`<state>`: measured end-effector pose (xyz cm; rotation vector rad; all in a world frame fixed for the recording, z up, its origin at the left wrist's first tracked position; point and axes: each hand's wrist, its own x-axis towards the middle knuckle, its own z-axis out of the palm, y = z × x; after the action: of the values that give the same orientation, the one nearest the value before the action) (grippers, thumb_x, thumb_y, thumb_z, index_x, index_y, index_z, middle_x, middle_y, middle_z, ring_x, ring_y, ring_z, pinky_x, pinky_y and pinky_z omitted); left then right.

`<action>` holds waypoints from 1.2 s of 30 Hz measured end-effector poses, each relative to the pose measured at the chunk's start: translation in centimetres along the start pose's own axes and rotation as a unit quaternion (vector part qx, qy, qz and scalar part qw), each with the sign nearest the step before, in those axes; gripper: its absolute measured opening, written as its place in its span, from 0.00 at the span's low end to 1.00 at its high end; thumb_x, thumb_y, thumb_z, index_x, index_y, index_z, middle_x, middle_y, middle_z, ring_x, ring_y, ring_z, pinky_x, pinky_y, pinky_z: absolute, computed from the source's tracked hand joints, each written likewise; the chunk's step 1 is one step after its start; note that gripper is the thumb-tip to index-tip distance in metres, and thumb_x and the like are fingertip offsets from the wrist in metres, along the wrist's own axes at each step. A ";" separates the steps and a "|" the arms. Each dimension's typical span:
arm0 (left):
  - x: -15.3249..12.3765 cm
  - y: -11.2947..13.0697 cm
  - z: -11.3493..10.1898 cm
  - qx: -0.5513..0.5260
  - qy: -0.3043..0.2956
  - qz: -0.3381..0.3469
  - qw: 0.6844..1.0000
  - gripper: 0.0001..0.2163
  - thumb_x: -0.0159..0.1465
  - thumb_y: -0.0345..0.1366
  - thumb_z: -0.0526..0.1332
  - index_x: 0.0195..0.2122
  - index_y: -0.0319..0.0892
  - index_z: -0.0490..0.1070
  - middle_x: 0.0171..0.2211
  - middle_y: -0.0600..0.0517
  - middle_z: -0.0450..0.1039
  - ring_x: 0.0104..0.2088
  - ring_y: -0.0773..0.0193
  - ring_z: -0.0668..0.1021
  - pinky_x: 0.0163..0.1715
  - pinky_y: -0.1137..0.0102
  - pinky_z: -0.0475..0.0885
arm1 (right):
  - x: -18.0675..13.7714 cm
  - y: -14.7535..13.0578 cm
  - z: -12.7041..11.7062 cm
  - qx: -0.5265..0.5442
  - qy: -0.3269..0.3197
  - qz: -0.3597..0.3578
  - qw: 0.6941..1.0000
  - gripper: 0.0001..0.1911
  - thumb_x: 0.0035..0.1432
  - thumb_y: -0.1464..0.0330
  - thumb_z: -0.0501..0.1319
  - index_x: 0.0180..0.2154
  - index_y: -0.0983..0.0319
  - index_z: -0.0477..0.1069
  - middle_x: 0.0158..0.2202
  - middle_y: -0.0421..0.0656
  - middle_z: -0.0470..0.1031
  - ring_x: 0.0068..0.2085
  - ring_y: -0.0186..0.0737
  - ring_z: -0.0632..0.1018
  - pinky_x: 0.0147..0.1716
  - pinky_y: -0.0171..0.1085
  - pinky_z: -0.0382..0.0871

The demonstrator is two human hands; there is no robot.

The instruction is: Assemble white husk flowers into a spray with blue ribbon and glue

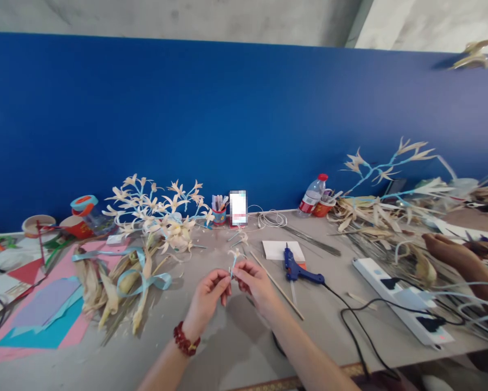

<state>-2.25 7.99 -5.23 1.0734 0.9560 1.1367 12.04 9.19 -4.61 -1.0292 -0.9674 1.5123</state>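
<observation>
A small pale husk flower (235,254) with a light blue wrapped stem stands upright between my two hands over the middle of the table. My left hand (211,287), with a dark red bead bracelet at the wrist, pinches the lower stem. The fingers of my right hand (249,277) close on the stem just under the bloom. Behind them lies another small husk flower (240,237). A thin wooden stick (280,290) rests beside my right hand, and further right is a blue glue gun (298,269) near a white pad (274,250).
Finished-looking husk flower sprays (162,212) stand at left, behind dried husks with blue ribbon (125,285) and coloured paper (44,315). A phone (238,209) leans on the blue partition. At right are a power strip (402,304), cables and another person's hand (443,247).
</observation>
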 end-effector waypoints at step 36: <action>-2.2 1.9 1.6 0.075 -0.050 0.055 0.994 0.12 0.65 0.43 0.57 0.28 0.41 0.70 0.19 0.56 0.60 0.20 0.69 0.61 0.19 0.74 0.55 | -2.5 -1.7 -0.2 -0.024 -0.013 -0.067 0.997 0.13 0.47 0.58 0.69 0.28 0.61 0.72 0.22 0.38 0.69 0.22 0.31 0.65 0.21 0.31 0.58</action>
<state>-1.53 5.76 -2.87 1.3063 0.9244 1.1025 13.00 6.98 -2.77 -0.9603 -1.0736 1.3999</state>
